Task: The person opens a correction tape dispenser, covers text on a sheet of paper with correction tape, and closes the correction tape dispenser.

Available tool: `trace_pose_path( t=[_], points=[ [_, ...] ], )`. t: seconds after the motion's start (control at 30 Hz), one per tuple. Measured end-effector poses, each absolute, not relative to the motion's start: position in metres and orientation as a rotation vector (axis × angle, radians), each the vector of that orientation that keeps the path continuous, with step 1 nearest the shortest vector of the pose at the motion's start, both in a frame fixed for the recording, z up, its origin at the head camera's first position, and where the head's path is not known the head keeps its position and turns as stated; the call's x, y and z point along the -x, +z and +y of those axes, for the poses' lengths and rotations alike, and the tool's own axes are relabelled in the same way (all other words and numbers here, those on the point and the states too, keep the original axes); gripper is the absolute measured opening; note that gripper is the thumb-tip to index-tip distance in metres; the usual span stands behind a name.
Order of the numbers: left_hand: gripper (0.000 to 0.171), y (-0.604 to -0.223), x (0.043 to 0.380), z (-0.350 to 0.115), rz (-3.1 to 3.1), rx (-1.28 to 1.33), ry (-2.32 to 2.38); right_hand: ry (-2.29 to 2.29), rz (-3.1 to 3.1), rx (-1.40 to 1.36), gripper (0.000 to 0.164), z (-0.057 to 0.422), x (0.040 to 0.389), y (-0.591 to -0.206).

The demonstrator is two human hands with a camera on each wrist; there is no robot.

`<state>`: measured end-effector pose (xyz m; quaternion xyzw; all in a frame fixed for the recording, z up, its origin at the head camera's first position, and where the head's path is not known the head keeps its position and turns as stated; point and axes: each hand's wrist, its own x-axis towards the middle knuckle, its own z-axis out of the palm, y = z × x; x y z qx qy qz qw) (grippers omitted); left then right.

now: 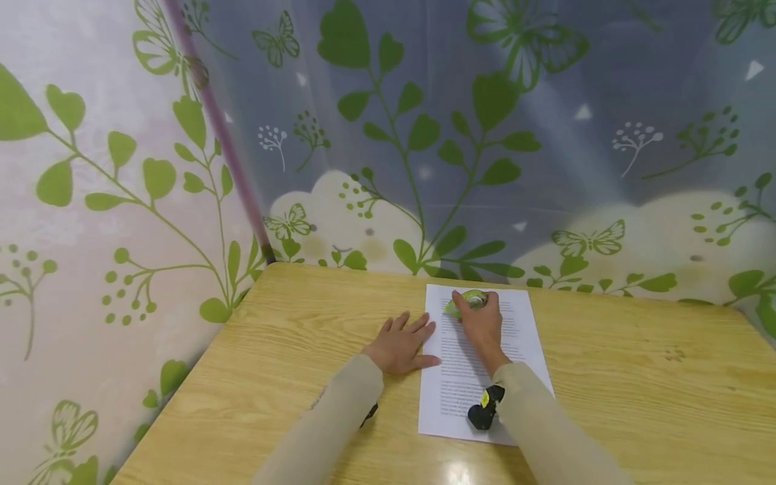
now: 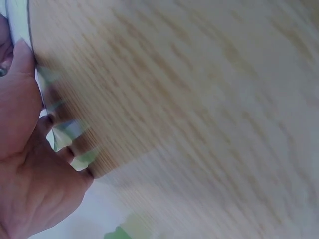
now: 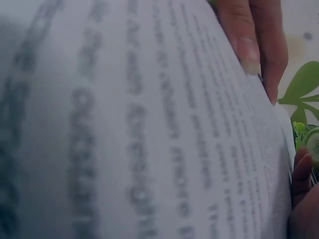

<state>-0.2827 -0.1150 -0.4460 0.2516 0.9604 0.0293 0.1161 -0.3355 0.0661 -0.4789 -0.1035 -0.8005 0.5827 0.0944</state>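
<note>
A printed sheet of paper (image 1: 479, 377) lies on the wooden table. My right hand (image 1: 483, 327) pinches a green correction tape (image 1: 473, 300) over the upper part of the page. In the right wrist view, the correction tape (image 3: 313, 142) shows at the right edge, with its round wheel toward the camera. My left hand (image 1: 400, 345) rests with spread fingers across the left edge of the sheet, thumb and fingertips on the paper. The left wrist view shows this left hand (image 2: 40, 164) along the left side, above the wood.
The wooden table (image 1: 636, 377) runs back to a patterned curtain (image 1: 424, 168) with green leaves and butterflies. Another pale curtain (image 1: 103, 222) borders the left side. A black wrist camera (image 1: 483, 411) sits on the right sleeve, overlapping the lower page in the head view.
</note>
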Motion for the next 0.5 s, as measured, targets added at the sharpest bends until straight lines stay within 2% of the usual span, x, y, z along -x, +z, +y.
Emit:
trace_pose_path(
  t=[0.27,0.5],
  points=[
    [0.073,-0.443,0.287,-0.114,2.771,-0.709,0.233,1.656,-2.462,0.228,0.073,0.068,0.338,-0.483],
    [0.08,-0.445,0.291,-0.099,2.918,-0.616,0.086,1.637,-2.467,0.25,0.075,0.069,0.335,-0.486]
  ],
)
